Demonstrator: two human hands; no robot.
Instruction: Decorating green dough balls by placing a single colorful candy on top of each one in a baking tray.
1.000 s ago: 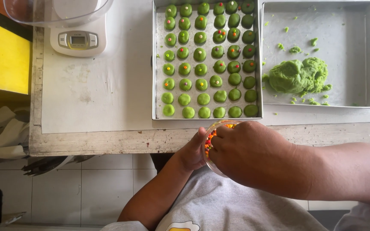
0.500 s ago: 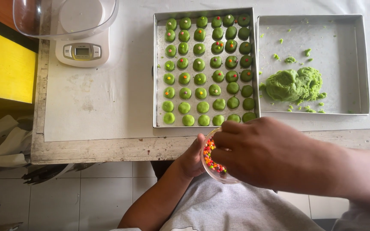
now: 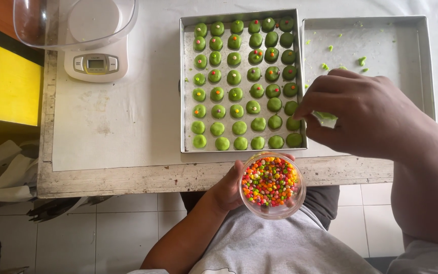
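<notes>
My left hand [image 3: 227, 190] holds a clear round cup of small coloured candies [image 3: 270, 181] just below the table's front edge. My right hand [image 3: 368, 114] hovers over the right edge of a metal tray [image 3: 189, 127], its thumb and forefinger pinched together near the tray's right column; whether a candy sits between them is not visible. The tray is filled with rows of green dough balls [image 3: 236, 111]. Balls in the upper rows carry coloured candies on top, while those in the lower rows are plain.
A second metal tray [image 3: 411, 56] with green dough scraps lies to the right, partly behind my right hand. A white kitchen scale [image 3: 96, 65] under a clear bowl [image 3: 72, 23] stands at the back left. White paper covers the table [image 3: 117, 122]. Tiled floor lies below.
My right hand has lifted out of the candy cup and moved up and right to the tray's right edge. The cup, earlier covered by that hand, now shows fully.
</notes>
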